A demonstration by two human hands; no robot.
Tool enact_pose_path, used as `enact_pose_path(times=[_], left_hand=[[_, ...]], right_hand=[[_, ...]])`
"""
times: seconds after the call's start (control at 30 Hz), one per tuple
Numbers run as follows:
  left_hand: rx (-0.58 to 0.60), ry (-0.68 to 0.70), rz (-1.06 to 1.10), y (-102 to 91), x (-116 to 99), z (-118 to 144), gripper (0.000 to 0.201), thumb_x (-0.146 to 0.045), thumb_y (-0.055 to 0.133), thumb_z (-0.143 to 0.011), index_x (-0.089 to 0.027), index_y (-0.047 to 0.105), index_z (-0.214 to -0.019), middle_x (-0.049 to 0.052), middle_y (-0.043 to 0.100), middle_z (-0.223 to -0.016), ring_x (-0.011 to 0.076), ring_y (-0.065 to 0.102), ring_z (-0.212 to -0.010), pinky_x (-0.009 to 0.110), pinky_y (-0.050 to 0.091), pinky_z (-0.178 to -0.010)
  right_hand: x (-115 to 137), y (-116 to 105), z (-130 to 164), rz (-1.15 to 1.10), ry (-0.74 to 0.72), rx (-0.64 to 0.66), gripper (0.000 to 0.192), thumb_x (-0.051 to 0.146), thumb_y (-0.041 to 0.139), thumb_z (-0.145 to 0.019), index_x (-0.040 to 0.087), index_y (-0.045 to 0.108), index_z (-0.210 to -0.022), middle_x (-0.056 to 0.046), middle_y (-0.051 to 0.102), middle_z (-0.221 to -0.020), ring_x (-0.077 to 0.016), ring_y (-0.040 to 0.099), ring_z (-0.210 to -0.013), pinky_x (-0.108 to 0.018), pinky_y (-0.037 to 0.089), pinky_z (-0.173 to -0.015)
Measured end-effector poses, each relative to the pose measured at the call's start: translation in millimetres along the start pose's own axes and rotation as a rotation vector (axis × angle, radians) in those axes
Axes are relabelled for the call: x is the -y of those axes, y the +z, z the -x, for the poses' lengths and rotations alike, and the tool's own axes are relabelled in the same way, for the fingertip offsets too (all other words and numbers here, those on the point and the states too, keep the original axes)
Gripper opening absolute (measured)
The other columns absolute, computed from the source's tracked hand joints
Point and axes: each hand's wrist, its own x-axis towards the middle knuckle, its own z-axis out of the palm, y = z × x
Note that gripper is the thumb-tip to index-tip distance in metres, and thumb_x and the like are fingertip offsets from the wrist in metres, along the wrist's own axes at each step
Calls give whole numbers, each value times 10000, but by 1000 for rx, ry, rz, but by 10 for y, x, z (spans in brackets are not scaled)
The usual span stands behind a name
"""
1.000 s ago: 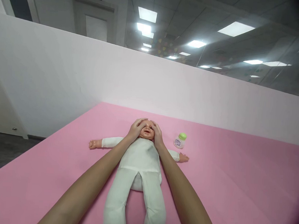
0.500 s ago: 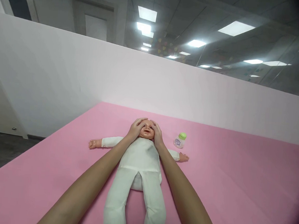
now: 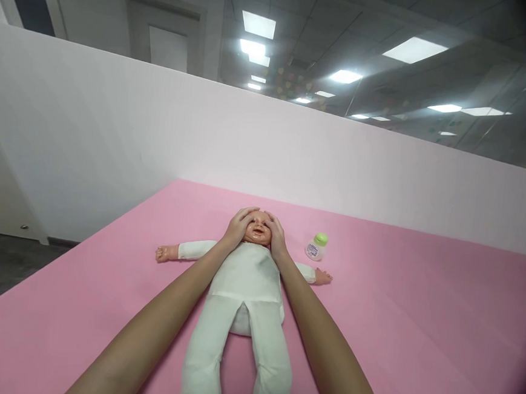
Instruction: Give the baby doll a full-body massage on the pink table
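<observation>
A baby doll (image 3: 248,272) with a white cloth body lies on its back, arms spread to both sides and legs toward me. My left hand (image 3: 239,227) rests on the left side of the doll's head (image 3: 258,230), fingers laid along the forehead and temple. On the opposite side my right hand (image 3: 277,233) lies against the head in the same way, its fingers reaching over the brow. Both hands are open and cupped to the head, palms partly hidden. Between them the doll's nose and mouth show. My forearms pass along either side of its torso.
A small clear bottle with a green cap (image 3: 317,247) stands right of the doll's head, beyond its outstretched arm. The pink table surface (image 3: 395,304) meets a white partition (image 3: 294,151) at the back. At the left, the table edge drops to a dark floor (image 3: 2,267).
</observation>
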Motion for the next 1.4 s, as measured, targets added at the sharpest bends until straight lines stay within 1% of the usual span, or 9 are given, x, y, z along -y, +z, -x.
enact_pose_path(times=[0.13,0.4,0.57,0.67,1.0,1.23,1.4], left_hand=[[4,15,-1,4,-9,6,334,-336,594,-898,-209,733,-1174,84,684,-1324,248,597,-1279,366,433,-1124],[6,2,11,2,4,1,331,-364,592,-910,-220,740,-1169,79,684,-1331,239,598,-1281,357,442,-1121],[4,4,12,1,22,-11,332,-346,575,-911,-212,739,-1166,82,682,-1333,237,597,-1276,359,439,-1121],[4,8,16,1,13,-8,335,-336,571,-910,-203,737,-1168,88,683,-1329,238,595,-1276,363,435,-1124],[4,1,7,7,-27,5,331,-338,575,-909,-205,733,-1167,88,680,-1330,239,593,-1277,355,432,-1121],[-2,5,0,15,-35,7,334,-313,577,-889,-194,733,-1159,94,682,-1317,242,594,-1274,359,432,-1118],[1,5,-9,17,-38,9,328,-303,574,-891,-207,734,-1160,80,684,-1320,239,591,-1279,351,438,-1113]], right_hand=[[0,4,1,-4,-5,-1,393,399,675,-808,245,717,-1167,-33,697,-1293,-247,607,-1232,-359,476,-1055],[-6,-2,6,3,-16,1,427,455,707,-817,239,709,-1185,-44,696,-1295,-242,613,-1226,-364,476,-1066],[9,3,5,8,-10,3,421,464,713,-820,236,709,-1174,-45,699,-1270,-249,613,-1226,-371,480,-1065],[18,7,3,13,-10,0,416,461,717,-820,231,712,-1166,-49,696,-1290,-249,609,-1240,-368,471,-1078],[-24,-5,-19,4,-10,-9,413,456,719,-810,236,717,-1160,-46,701,-1288,-241,619,-1223,-368,470,-1079],[29,25,1,0,-8,-22,410,459,717,-799,228,715,-1138,-44,711,-1258,-243,617,-1218,-369,473,-1075],[55,31,17,-8,12,-15,428,464,722,-797,229,710,-1153,-48,705,-1269,-248,617,-1220,-373,480,-1068]])
